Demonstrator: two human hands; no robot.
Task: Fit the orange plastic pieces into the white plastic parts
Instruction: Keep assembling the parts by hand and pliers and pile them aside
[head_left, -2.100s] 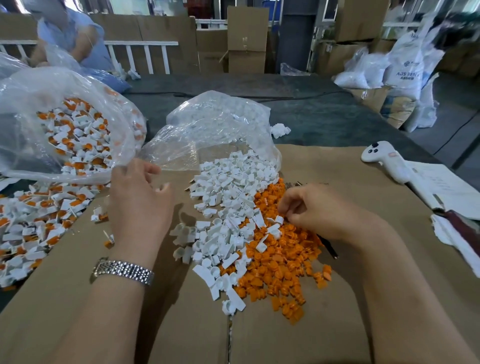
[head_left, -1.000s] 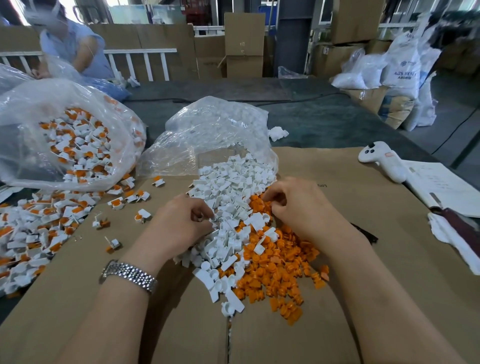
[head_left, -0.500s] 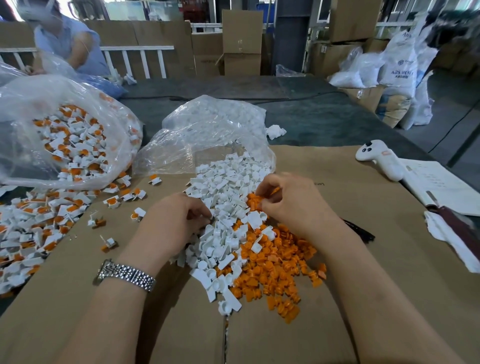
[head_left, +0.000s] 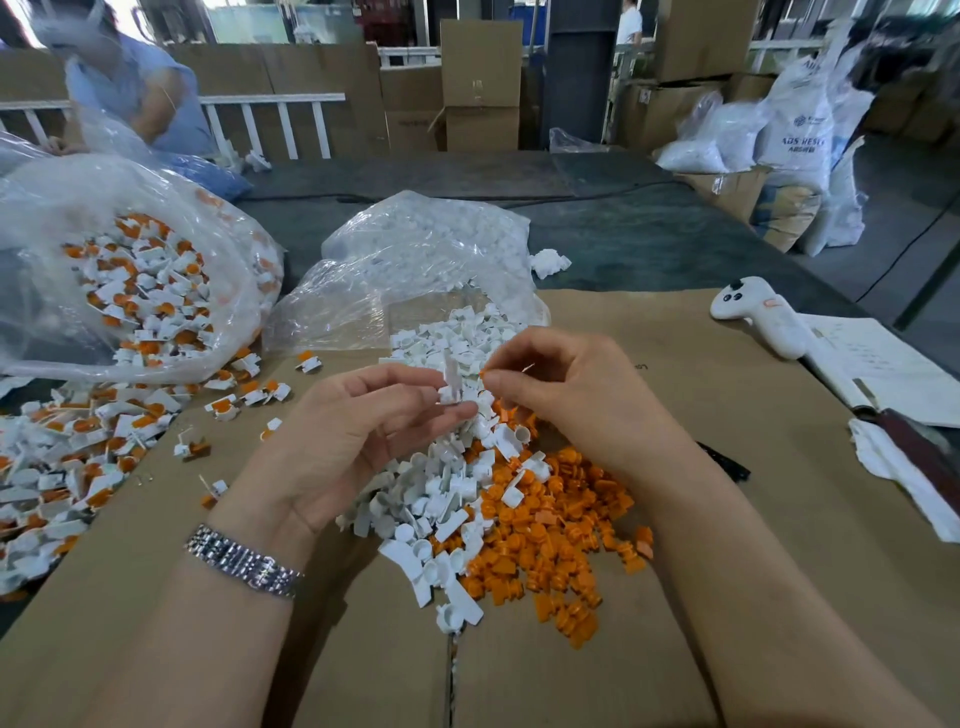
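Head view, noted from the largest item down: the counter (head_left: 649, 597) is covered in brown cardboard and carries a mixed heap, the white plastic parts (head_left: 447, 467) on its left side and the orange plastic pieces (head_left: 550, 535) on its right, the two touching along the middle. A clear bag of white parts (head_left: 415, 260) lies open behind the heap, and a larger bag of fitted parts (head_left: 130, 270) sits to the far left, with more finished ones spilled in front of it. Both hands are raised just above the far end of the heap. The left hand (head_left: 358, 436) pinches one white part (head_left: 451, 387) between thumb and fingertips, its flat tab standing upward and its socket end low. The right hand (head_left: 566, 395) has its fingertips closed on a small orange piece (head_left: 484, 375), of which only a sliver shows. The two items are just beside each other, not yet joined. Judgement: this is the alignment step. It will go best if the left grip holds the white part steady, socket turned toward the right hand, and the orange piece is squared to the opening before being pressed straight in; a tilted entry is likely to jam.
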